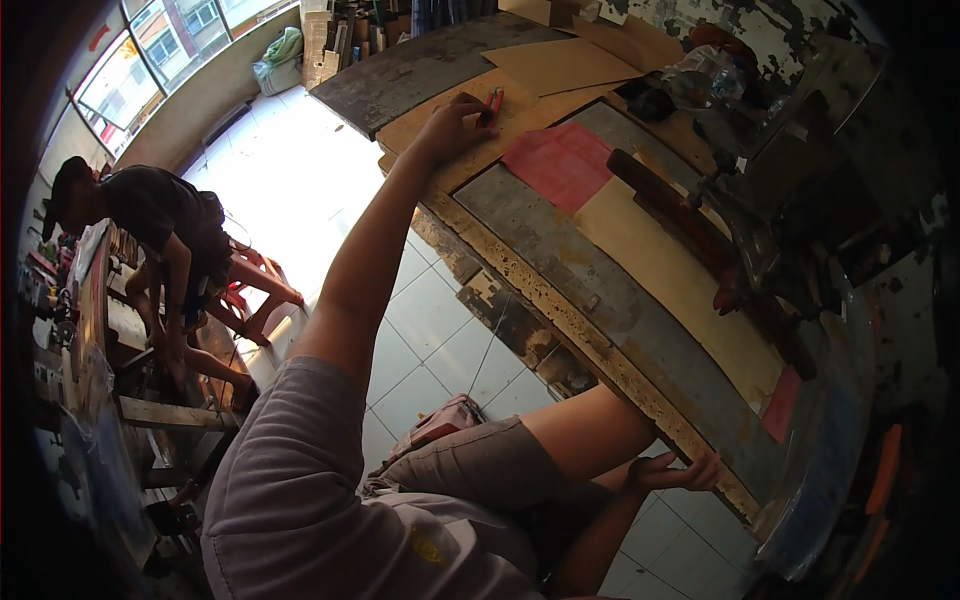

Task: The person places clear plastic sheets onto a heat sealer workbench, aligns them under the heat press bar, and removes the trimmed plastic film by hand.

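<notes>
Surface (530,240) is spreading out before me, and off to the left a person (165,215) is bending over other work. On my surface a long pale sheet (680,280) is lying flat, with a dark bar (680,225) crossing above part of it. A pink piece (560,165) is meeting the sheet's far end, while a smaller pink scrap (782,405) is sitting at its near end. My right hand (685,470) is clasping the surface's near edge; my left hand (450,130), well apart from it, is pinching a small red tool (493,105) beyond the pink piece.
</notes>
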`<state>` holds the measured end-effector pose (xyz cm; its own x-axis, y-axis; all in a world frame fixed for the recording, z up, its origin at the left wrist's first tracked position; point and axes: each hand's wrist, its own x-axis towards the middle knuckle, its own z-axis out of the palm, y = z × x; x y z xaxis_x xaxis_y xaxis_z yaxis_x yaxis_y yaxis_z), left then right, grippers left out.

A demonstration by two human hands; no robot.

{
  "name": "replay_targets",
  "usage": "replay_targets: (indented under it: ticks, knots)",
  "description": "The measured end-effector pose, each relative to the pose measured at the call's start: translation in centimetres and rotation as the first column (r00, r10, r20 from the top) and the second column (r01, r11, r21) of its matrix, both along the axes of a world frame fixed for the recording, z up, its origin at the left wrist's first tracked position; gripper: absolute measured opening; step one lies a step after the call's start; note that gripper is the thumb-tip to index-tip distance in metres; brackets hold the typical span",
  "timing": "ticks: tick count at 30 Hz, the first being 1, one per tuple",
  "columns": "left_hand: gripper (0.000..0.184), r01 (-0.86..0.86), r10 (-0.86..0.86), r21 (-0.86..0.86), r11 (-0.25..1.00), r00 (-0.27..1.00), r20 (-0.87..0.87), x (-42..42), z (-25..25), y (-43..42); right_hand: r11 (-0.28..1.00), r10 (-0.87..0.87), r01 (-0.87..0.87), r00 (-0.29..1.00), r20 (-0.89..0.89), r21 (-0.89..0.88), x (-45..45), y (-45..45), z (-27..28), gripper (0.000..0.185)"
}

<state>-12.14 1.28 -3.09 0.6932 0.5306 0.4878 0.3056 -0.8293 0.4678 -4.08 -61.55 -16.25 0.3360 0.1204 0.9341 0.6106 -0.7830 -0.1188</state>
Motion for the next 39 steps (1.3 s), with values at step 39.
replay_targets:
  ticks: [39]
  knots:
    - [0.049, 0.047, -0.05, -0.085, 0.995, 0.998, -0.034, -0.4, 0.8, -0.4, 1.0, 0.025, -0.025, 1.0, -0.001, -0.002, -0.1, 0.0, 0.2, 0.044]
